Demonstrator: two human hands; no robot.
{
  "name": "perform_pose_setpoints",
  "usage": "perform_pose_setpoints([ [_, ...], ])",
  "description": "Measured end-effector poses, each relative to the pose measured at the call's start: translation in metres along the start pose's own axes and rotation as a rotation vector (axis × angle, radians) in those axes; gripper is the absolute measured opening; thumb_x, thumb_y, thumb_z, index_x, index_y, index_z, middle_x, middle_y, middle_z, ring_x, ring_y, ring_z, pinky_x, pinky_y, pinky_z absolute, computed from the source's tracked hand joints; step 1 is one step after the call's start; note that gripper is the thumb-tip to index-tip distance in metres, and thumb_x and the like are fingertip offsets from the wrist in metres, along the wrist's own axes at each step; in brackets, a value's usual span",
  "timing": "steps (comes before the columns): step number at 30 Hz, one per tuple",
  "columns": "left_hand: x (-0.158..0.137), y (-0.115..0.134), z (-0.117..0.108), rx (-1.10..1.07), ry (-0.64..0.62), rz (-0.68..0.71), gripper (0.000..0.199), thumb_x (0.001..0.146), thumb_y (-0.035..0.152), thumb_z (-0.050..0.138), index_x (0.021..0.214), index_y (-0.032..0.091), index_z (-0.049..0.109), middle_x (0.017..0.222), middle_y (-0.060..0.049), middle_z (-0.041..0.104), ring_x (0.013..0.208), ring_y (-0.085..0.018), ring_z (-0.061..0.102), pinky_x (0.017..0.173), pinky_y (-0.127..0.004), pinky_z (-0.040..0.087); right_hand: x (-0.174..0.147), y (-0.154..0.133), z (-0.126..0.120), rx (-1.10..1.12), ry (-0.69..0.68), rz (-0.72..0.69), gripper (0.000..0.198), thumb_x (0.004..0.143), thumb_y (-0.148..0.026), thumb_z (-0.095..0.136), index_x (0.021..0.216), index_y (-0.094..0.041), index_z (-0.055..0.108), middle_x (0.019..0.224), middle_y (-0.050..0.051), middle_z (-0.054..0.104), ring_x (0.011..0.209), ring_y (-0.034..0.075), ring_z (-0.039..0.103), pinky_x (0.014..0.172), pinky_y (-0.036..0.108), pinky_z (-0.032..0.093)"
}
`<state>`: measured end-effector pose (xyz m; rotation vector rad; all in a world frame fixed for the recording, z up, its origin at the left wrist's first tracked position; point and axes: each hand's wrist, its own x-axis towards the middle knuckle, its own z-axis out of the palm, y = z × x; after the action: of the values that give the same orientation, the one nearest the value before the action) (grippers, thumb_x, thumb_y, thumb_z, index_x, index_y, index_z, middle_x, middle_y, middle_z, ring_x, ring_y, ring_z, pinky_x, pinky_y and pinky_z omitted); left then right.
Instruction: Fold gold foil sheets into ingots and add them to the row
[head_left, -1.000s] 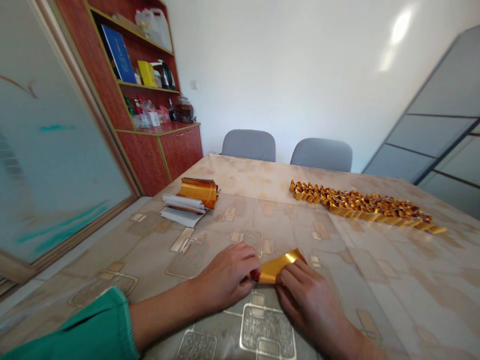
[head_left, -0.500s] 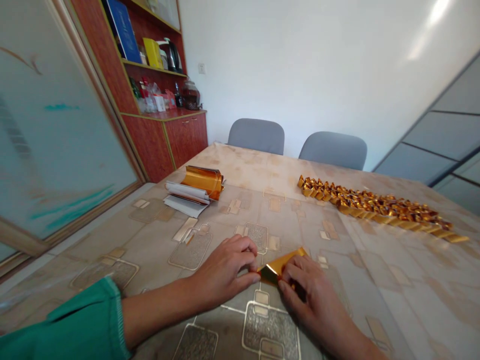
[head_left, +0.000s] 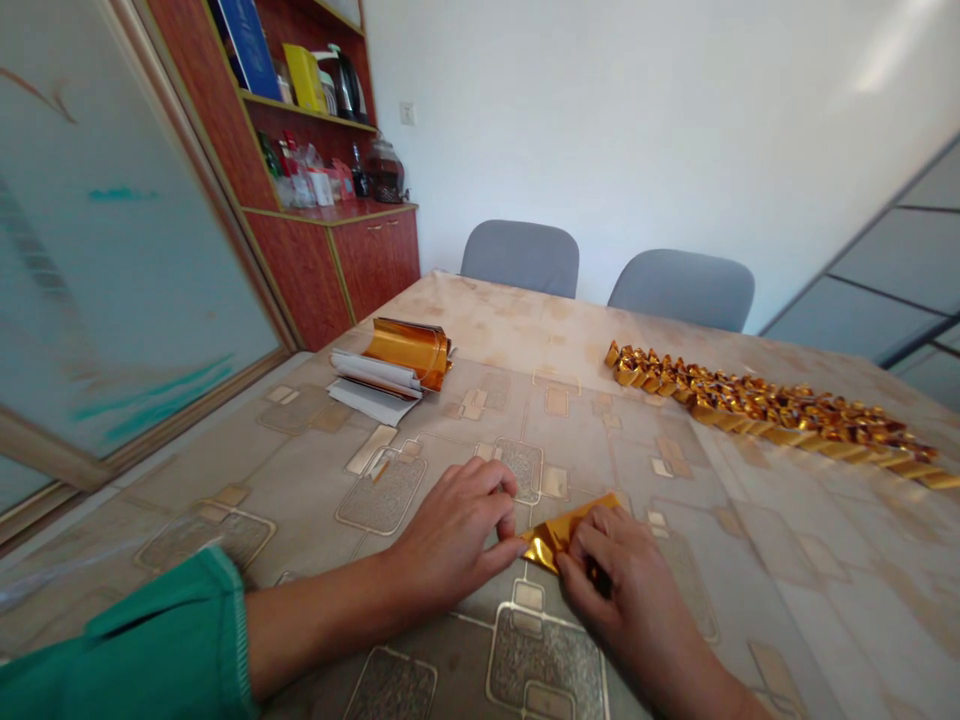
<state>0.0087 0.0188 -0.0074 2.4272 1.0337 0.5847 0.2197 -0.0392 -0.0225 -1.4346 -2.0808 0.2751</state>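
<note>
A folded piece of gold foil paper [head_left: 551,540] lies low over the patterned tablecloth, between my two hands. My right hand [head_left: 626,585] is closed on its right part, with thumb and fingers pressing the foil and hiding some of it. At the pointed left corner, my left hand [head_left: 461,535] has its thumb tip on the foil, the other fingers curled in above it. Whether that corner is fully pinched is hard to see. The foil's left face shines brightly, and its upper edge runs up to the right behind my right fingers.
A stack of curled gold foil sheets [head_left: 409,350] with white backs rests at the left. Rows of folded gold pieces [head_left: 772,405] stretch along the right side. Beyond the table [head_left: 517,305] stand two grey chairs [head_left: 521,258], with a red-brown cabinet [head_left: 375,255] at the far left.
The foil's left face has turned from dark to bright as it tilts. Both hands stay on the paper, nearly in place. The view has shifted slightly.
</note>
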Motion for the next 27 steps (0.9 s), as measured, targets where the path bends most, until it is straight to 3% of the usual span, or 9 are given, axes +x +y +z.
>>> perform_pose_setpoints([
  [15,0.0023,0.0007,-0.0024,0.021,-0.018,-0.024,0.018,0.078,0.024,0.077,0.076,0.018,0.060,0.101,-0.002,0.060,0.099,-0.022,0.053,0.083,-0.036,0.038,0.0007,-0.0010,0.0020,-0.049,-0.007,0.002,0.015,0.077,-0.009,0.058,0.073,-0.021,0.050,0.073,0.000,0.055,0.070,0.019,0.049,0.064,0.031,0.031],
  [18,0.0030,0.0008,-0.0019,0.038,-0.020,0.040,0.013,0.083,0.027,0.073,0.087,0.020,0.063,0.102,-0.003,0.060,0.099,-0.022,0.053,0.082,-0.035,0.040,0.0005,-0.0009,0.0009,-0.074,-0.036,-0.010,0.012,0.080,-0.011,0.059,0.079,-0.022,0.053,0.079,0.002,0.058,0.074,0.020,0.051,0.065,0.032,0.033],
  [22,0.0029,0.0001,0.0021,0.168,0.011,0.244,0.015,0.093,0.029,0.061,0.107,0.029,0.067,0.116,-0.004,0.059,0.106,-0.023,0.052,0.088,-0.038,0.041,0.0007,-0.0015,0.0006,-0.117,-0.052,-0.040,0.010,0.085,-0.014,0.059,0.083,-0.022,0.055,0.082,0.002,0.059,0.077,0.021,0.053,0.068,0.033,0.036],
  [24,0.0022,-0.0003,0.0040,0.260,0.025,0.322,0.017,0.095,0.031,0.058,0.109,0.031,0.068,0.122,-0.005,0.059,0.108,-0.023,0.052,0.092,-0.040,0.040,0.0003,-0.0015,0.0009,-0.146,-0.052,-0.042,0.009,0.086,-0.015,0.060,0.084,-0.022,0.056,0.083,0.003,0.059,0.078,0.022,0.053,0.069,0.034,0.037],
  [27,0.0017,-0.0006,0.0045,0.304,0.012,0.321,0.015,0.094,0.033,0.059,0.101,0.030,0.072,0.123,-0.004,0.060,0.108,-0.023,0.052,0.092,-0.041,0.040,-0.0025,0.0002,0.0007,-0.179,-0.055,-0.049,0.008,0.087,-0.016,0.062,0.086,-0.022,0.057,0.085,0.003,0.060,0.079,0.023,0.054,0.069,0.035,0.039],
])
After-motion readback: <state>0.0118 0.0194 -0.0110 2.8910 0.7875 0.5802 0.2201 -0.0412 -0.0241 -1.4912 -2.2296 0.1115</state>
